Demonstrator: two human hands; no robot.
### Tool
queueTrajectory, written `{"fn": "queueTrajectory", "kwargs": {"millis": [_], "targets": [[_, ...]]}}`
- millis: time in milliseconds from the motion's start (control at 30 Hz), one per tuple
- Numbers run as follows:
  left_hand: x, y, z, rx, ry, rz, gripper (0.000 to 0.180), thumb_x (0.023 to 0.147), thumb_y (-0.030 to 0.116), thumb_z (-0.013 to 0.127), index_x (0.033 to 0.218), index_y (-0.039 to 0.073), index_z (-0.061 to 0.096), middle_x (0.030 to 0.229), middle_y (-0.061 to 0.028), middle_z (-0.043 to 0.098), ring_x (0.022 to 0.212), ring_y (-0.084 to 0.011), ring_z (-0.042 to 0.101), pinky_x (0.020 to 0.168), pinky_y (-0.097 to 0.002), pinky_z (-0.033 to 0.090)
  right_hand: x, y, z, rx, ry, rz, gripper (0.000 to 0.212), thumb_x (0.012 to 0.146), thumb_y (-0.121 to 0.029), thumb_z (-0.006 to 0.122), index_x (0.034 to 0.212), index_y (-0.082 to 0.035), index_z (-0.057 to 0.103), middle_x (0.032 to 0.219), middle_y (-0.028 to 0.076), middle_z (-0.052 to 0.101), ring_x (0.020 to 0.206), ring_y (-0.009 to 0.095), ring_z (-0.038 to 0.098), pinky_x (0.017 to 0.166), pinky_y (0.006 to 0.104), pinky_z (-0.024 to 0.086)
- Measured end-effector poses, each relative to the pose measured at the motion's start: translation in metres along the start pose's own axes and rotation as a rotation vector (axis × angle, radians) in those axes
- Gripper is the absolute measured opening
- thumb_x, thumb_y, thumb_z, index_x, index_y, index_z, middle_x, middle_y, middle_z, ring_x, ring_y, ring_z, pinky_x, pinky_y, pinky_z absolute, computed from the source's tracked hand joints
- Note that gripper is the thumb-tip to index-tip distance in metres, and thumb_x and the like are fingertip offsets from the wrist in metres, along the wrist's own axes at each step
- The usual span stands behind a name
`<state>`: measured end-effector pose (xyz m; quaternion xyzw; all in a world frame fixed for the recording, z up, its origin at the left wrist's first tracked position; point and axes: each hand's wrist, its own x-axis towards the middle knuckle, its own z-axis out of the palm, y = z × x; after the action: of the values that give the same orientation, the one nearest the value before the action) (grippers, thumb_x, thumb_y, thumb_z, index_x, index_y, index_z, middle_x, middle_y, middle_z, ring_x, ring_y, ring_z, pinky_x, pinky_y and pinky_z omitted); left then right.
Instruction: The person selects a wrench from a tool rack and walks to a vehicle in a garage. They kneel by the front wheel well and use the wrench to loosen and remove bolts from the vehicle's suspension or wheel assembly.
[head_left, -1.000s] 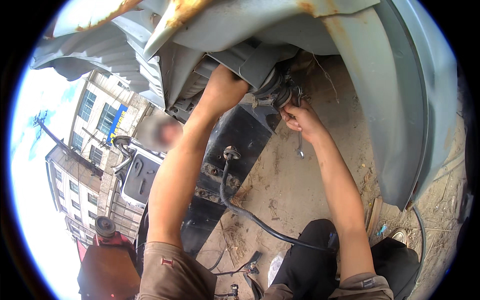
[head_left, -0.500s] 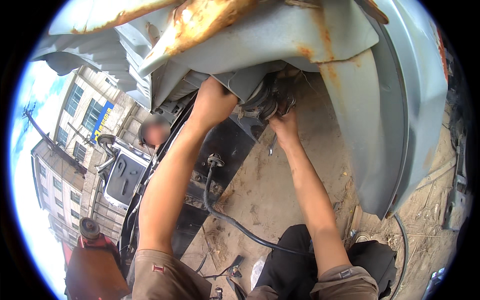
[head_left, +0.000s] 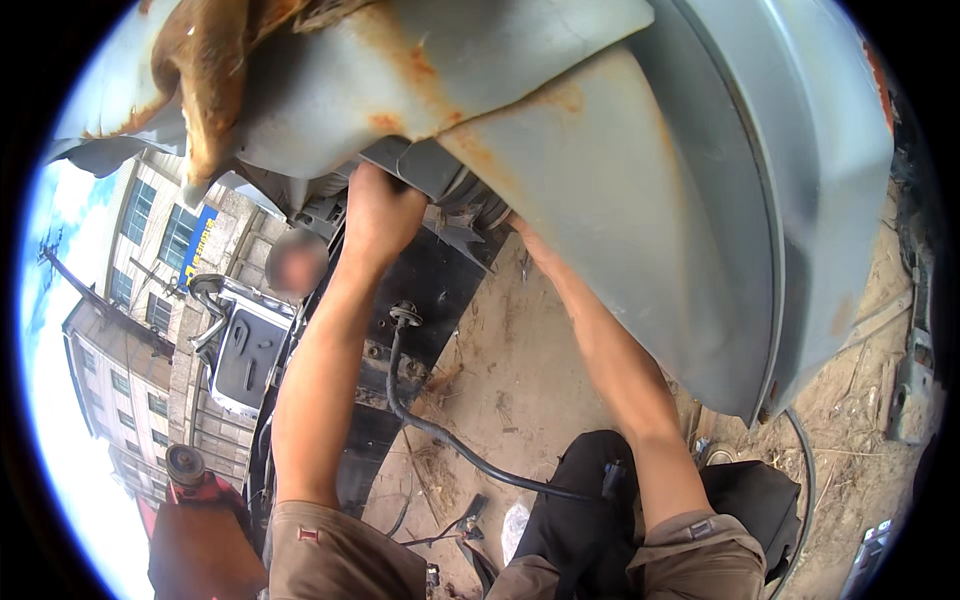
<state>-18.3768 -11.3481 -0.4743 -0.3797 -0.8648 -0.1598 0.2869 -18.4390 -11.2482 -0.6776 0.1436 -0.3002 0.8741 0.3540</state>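
My left hand (head_left: 383,213) is closed in a fist at the lower edge of a grey part (head_left: 415,165) beneath a rusted, bent body panel (head_left: 400,90). Its fingertips are turned away, so what they grip is hidden. Of my right hand (head_left: 522,230) only the wrist end shows. The curved grey fender-like panel (head_left: 620,230) covers its fingers, close to round dark fittings (head_left: 485,207). A thin metal tool end (head_left: 524,266) sticks out below that wrist; its kind is unclear.
A black corrugated hose (head_left: 440,430) runs from a grommet across to my knee. Loose wiring (head_left: 465,525) lies on the dirt ground. At the left are a vehicle mirror (head_left: 245,350), a red-and-brown machine part (head_left: 205,530) and another person (head_left: 298,265). A cable (head_left: 808,480) lies at the right.
The view has shifted, and the rusted panels now sit farther left in it. The right hand's fingers have gone behind the grey panel. The left hand keeps its fist at the grey part.
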Motion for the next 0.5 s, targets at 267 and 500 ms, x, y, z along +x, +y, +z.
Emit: {"fn": "queueTrajectory", "kwargs": {"millis": [267, 500], "targets": [[0.009, -0.010, -0.007, 0.004, -0.142, 0.058, 0.020, 0.082, 0.007, 0.059, 0.097, -0.005, 0.063, 0.082, -0.0226, 0.067, 0.079, -0.0291, 0.067, 0.073, -0.0389, 0.050, -0.001, 0.011, -0.002, 0.129, -0.015, 0.189, 0.054, 0.078, -0.011, 0.079, 0.125, 0.002, 0.056, 0.122, 0.009, 0.060, 0.111, 0.019, 0.054, 0.099, 0.0333, 0.040], [0.003, 0.012, -0.014, -0.103, -0.143, 0.029, 0.027, 0.079, 0.005, 0.063, 0.105, -0.004, 0.063, 0.097, -0.0199, 0.070, 0.091, -0.0261, 0.066, 0.083, -0.0352, 0.050, -0.007, -0.010, 0.017, 0.040, 0.052, -0.107, 0.035, 0.079, 0.001, 0.072, 0.112, 0.002, 0.060, 0.115, 0.008, 0.062, 0.107, 0.015, 0.056, 0.093, 0.0292, 0.043]]}}
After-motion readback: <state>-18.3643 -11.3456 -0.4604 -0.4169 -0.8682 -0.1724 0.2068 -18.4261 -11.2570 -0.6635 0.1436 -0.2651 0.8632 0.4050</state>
